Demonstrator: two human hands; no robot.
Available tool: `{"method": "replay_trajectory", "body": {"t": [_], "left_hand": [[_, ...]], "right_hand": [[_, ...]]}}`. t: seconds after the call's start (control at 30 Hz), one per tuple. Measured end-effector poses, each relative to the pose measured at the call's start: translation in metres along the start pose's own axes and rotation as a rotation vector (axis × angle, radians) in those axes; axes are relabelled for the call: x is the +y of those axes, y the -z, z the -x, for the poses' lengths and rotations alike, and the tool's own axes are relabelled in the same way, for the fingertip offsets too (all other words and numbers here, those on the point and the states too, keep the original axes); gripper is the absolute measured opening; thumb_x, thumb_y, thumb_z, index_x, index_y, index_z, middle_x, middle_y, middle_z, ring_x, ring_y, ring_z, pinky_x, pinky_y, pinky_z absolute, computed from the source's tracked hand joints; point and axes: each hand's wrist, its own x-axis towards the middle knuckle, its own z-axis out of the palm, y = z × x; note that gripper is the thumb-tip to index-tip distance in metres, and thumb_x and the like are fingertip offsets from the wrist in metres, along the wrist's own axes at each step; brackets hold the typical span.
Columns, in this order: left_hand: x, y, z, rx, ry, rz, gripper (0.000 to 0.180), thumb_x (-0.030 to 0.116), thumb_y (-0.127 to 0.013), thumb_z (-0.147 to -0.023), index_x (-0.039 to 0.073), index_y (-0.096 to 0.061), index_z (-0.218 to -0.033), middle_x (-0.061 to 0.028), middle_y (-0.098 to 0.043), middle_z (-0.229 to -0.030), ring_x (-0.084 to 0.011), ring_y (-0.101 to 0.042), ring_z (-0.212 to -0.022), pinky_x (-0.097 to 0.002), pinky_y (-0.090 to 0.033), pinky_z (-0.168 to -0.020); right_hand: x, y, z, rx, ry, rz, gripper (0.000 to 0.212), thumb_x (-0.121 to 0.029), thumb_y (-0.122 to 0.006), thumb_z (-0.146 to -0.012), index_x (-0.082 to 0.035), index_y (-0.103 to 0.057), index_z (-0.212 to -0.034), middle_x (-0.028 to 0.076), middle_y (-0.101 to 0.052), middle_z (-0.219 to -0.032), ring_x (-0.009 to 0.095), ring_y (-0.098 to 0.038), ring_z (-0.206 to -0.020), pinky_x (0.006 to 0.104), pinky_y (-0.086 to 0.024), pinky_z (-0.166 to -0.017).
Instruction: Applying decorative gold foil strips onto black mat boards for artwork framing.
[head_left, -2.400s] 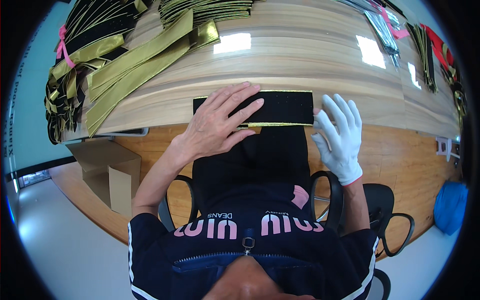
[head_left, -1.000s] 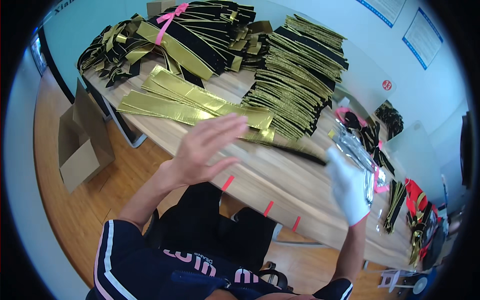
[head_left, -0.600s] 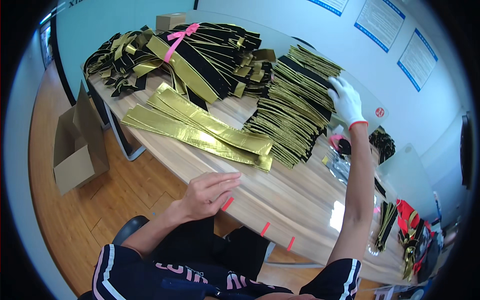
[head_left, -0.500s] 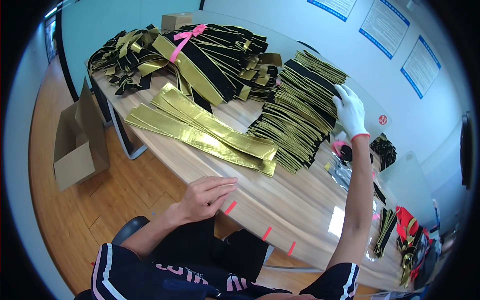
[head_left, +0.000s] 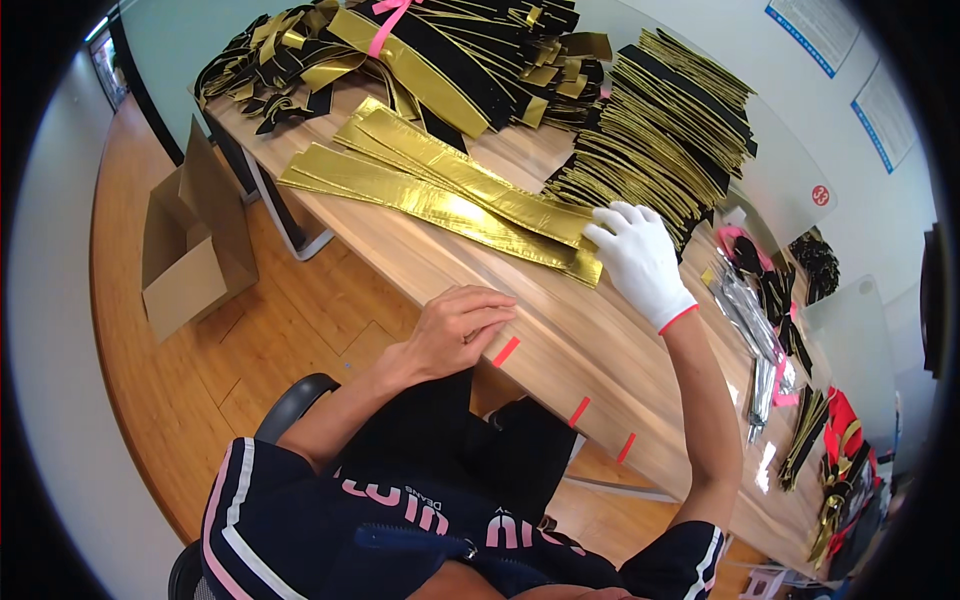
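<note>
My bare left hand [head_left: 464,330] rests at the table's near edge beside a red tape mark [head_left: 507,352]. Its fingers are loosely stretched and close together, with nothing visible in them. My right hand [head_left: 638,258], in a white glove with a red cuff, is at the right end of several flat shiny gold strips [head_left: 440,205]. Its fingers are bent and slightly apart, and I see nothing held; the fingertips partly cover the strip ends. Just beyond it lies a long row of stacked black-and-gold strips [head_left: 650,150], edges up.
A heap of black-and-gold strips [head_left: 440,80], tied with a pink ribbon [head_left: 390,22], lies at the far left. Clear plastic packets [head_left: 745,310] and a red-and-gold bundle [head_left: 842,430] are to the right. An open cardboard box [head_left: 195,250] stands on the floor at left.
My right hand has come from the far right side of the stacked strips toward me, to the gold strips' right end. My left hand stays at the table edge. The view has shifted.
</note>
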Motion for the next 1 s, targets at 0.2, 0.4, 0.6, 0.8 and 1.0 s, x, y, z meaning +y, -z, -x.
{"method": "replay_trajectory", "body": {"t": [0.2, 0.4, 0.6, 0.8, 1.0], "left_hand": [[0.007, 0.009, -0.004, 0.027, -0.043, -0.029, 0.024, -0.003, -0.075, -0.083, 0.003, -0.08, -0.106, -0.0108, -0.078, -0.116, -0.0296, -0.074, -0.108, -0.0408, -0.057, -0.096], [0.012, 0.025, -0.019, 0.178, -0.049, -0.257, 0.055, -0.002, -0.072, -0.082, 0.009, -0.068, -0.135, -0.0101, -0.059, -0.148, -0.0347, -0.055, -0.137, -0.0475, -0.045, -0.113], [-0.014, 0.02, -0.007, -0.067, 0.001, -0.415, 0.039, 0.009, -0.075, -0.087, 0.009, -0.072, -0.125, -0.0076, -0.067, -0.138, -0.0322, -0.058, -0.135, -0.0508, -0.041, -0.117], [0.014, -0.003, 0.016, -0.212, -0.117, -0.205, 0.026, 0.012, -0.074, -0.092, 0.008, -0.075, -0.117, -0.0074, -0.071, -0.131, -0.03, -0.061, -0.132, -0.0475, -0.049, -0.11], [0.062, -0.011, 0.035, -0.354, -0.164, -0.235, 0.04, 0.023, -0.074, -0.093, 0.007, -0.07, -0.129, -0.0118, -0.059, -0.148, -0.034, -0.054, -0.14, -0.0484, -0.046, -0.114]], "right_hand": [[-0.011, -0.004, 0.02, 0.263, -0.21, -0.344, 0.011, -0.009, -0.074, -0.088, -0.006, -0.075, -0.098, 0.008, -0.076, -0.103, 0.029, -0.07, -0.1, 0.0401, -0.053, -0.09], [-0.036, 0.045, 0.079, 0.213, -0.339, -0.563, 0.012, -0.001, -0.076, -0.085, -0.003, -0.076, -0.097, 0.012, -0.077, -0.107, 0.03, -0.072, -0.099, 0.0375, -0.055, -0.089], [-0.051, 0.089, 0.175, -0.321, -0.602, -0.875, 0.016, 0.006, -0.076, -0.076, -0.001, -0.076, -0.091, 0.015, -0.077, -0.099, 0.03, -0.074, -0.095, 0.0387, -0.056, -0.088], [-0.065, 0.123, 0.242, -0.574, -0.764, -0.859, 0.024, 0.007, -0.073, -0.071, -0.003, -0.079, -0.092, 0.016, -0.077, -0.099, 0.034, -0.073, -0.094, 0.0416, -0.057, -0.086], [-0.063, 0.137, 0.238, -0.586, -0.705, -0.247, 0.035, 0.013, -0.054, -0.079, -0.002, -0.076, -0.102, 0.018, -0.075, -0.098, 0.039, -0.07, -0.097, 0.0457, -0.053, -0.087]]}}
